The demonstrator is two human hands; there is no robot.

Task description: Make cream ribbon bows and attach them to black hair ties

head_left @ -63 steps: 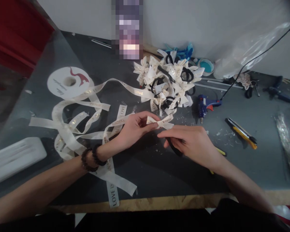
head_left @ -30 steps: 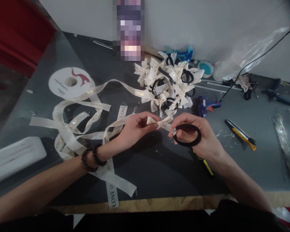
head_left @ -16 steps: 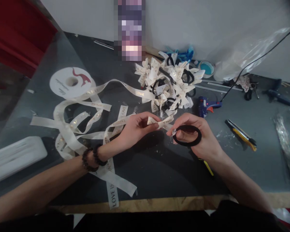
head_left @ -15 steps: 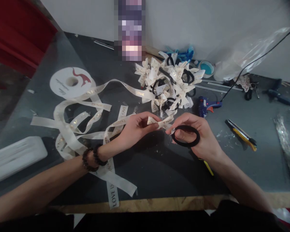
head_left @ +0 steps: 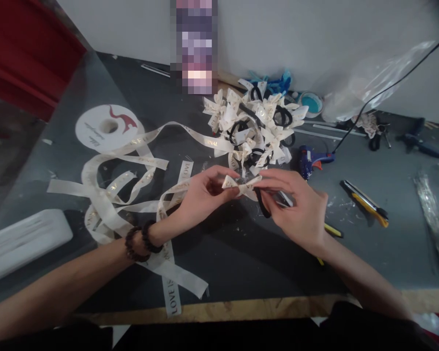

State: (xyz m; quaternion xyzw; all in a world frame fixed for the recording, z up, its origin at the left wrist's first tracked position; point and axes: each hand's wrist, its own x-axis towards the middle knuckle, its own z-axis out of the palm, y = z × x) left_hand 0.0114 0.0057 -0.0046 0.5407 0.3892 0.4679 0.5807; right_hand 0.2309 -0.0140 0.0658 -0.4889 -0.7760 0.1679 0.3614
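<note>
A small cream ribbon bow (head_left: 244, 187) with gold print is held between my hands above the dark table. My left hand (head_left: 212, 190) pinches its left side between thumb and fingers. At the bow's right loop, the fingers of my right hand (head_left: 296, 204) are closed together. A black hair tie (head_left: 264, 204) hangs by my right thumb, partly hidden by the hand, against the bow. Just beyond my fingers lies a pile of finished bows on black hair ties (head_left: 256, 122). Loose printed ribbon (head_left: 109, 204) trails under and beside my left forearm.
A ribbon spool (head_left: 108, 127) lies at the back left, a white tray-like block (head_left: 29, 243) at the front left. To the right are a blue glue gun (head_left: 312, 161) with a black cable, a yellow utility knife (head_left: 366, 202) and pliers (head_left: 420, 141). Plastic sheeting (head_left: 373, 92) stands behind.
My right hand has turned and closed in on the bow's right loop. The hair tie, a wide open ring before, has swung down and is now mostly hidden behind the hand.
</note>
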